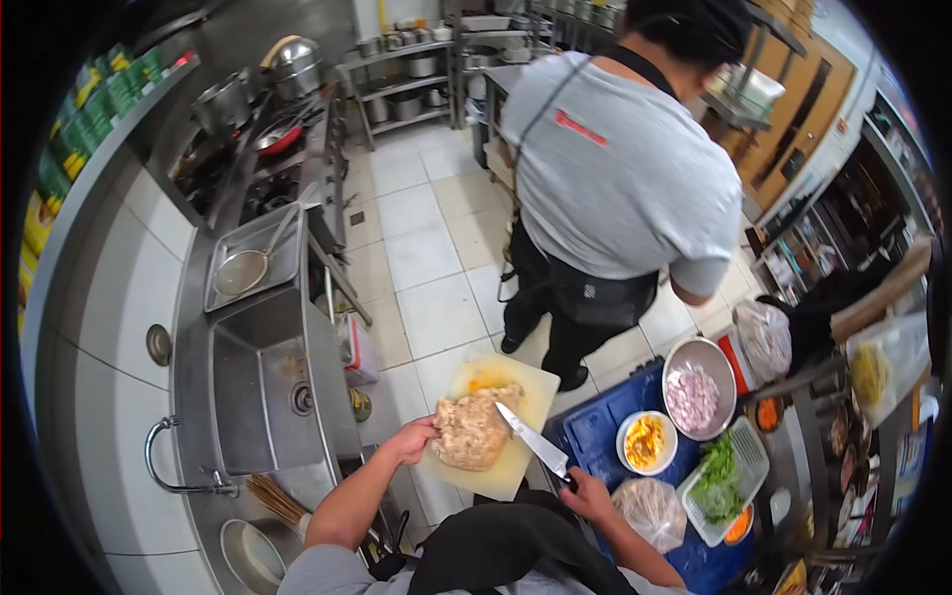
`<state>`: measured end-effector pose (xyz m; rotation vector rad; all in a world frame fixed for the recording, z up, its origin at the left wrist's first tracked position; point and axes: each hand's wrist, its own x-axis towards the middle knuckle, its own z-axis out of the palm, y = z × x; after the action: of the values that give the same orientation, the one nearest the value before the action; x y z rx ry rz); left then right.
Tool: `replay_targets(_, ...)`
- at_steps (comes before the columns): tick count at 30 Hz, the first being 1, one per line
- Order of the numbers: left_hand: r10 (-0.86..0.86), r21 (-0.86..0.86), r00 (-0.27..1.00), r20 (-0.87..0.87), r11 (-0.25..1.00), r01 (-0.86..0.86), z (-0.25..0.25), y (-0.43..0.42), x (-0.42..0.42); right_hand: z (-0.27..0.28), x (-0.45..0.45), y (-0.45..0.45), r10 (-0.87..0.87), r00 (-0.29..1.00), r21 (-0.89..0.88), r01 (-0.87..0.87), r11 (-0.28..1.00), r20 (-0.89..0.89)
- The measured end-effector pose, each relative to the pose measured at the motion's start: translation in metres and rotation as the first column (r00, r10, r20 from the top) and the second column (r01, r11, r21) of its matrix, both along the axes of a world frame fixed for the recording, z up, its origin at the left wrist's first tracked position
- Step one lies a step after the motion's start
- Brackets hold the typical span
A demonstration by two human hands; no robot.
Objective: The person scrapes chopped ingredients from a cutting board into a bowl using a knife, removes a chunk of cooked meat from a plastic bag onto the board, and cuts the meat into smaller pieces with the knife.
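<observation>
My left hand grips the left edge of a pale cutting board, with its fingers by a large lump of minced-looking food that lies on the board. Some orange bits show at the board's far side. In my right hand is the black handle of a knife; its blade points up and left, and the tip is over the right side of the lump. The board is held in front of my body, above the tiled floor.
To the right, a blue surface bears a bowl of chopped onion, a yellow-filled bowl, a green-leaf basket and a plastic bag. A sink is left. A person stands ahead, back turned.
</observation>
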<state>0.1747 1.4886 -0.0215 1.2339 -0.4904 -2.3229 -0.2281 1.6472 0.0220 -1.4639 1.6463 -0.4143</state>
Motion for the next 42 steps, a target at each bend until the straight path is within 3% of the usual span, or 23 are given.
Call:
replay_targets(4, 0.227, -0.036, 0.97, -0.082, 0.972, -0.231, 0.0, -0.042, 0.063, 0.039, 0.066, -0.118, 0.086, 0.985, 0.072, -0.098, 0.993, 0.152)
replay_targets(8, 0.381, -0.092, 0.916, -0.121, 0.915, -0.393, 0.002, -0.117, 0.091, 0.058, 0.117, -0.222, 0.102, 0.972, 0.038, -0.113, 0.993, 0.211)
replay_targets(11, 0.407, -0.116, 0.899, -0.16, 0.897, -0.427, -0.003, -0.194, 0.108, 0.058, 0.139, -0.298, 0.181, 0.938, -0.065, -0.169, 0.983, 0.296)
replay_targets(15, 0.491, -0.151, 0.864, -0.11, 0.851, -0.503, 0.013, -0.295, 0.115, 0.04, 0.157, -0.406, 0.14, 0.922, -0.034, -0.138, 0.99, 0.36)
replay_targets(17, 0.483, -0.132, 0.872, -0.083, 0.862, -0.49, 0.022, -0.343, 0.121, 0.039, 0.17, -0.459, 0.134, 0.934, -0.13, -0.096, 0.987, 0.331)
replay_targets(19, 0.476, -0.132, 0.868, -0.142, 0.86, -0.493, 0.02, -0.394, 0.127, 0.04, 0.181, -0.503, 0.054, 0.916, -0.066, -0.03, 0.997, 0.397)
replay_targets(22, 0.447, -0.103, 0.883, -0.145, 0.881, -0.463, -0.005, -0.464, 0.135, 0.019, 0.184, -0.551, 0.035, 0.924, -0.115, 0.01, 0.993, 0.381)
replay_targets(27, 0.334, -0.106, 0.936, -0.112, 0.932, -0.346, -0.027, -0.631, 0.127, 0.002, 0.174, -0.641, -0.224, 0.9, -0.056, 0.263, 0.963, 0.373)
replay_targets(35, 0.08, -0.132, 0.989, -0.122, 0.987, -0.096, -0.019, -0.926, 0.019, -0.022, 0.137, -0.803, -0.56, 0.731, -0.021, 0.616, 0.788, 0.39)
replay_targets(40, -0.013, -0.193, 0.993, -0.115, 0.981, -0.01, -0.008, -1.074, -0.07, -0.062, 0.1, -0.9, -0.708, 0.515, 0.022, 0.801, 0.598, 0.483)
replay_targets(42, -0.034, -0.19, 0.99, -0.136, 0.982, 0.008, -0.035, -1.137, -0.097, -0.088, 0.086, -0.949, -0.739, 0.445, 0.032, 0.846, 0.532, 0.506)
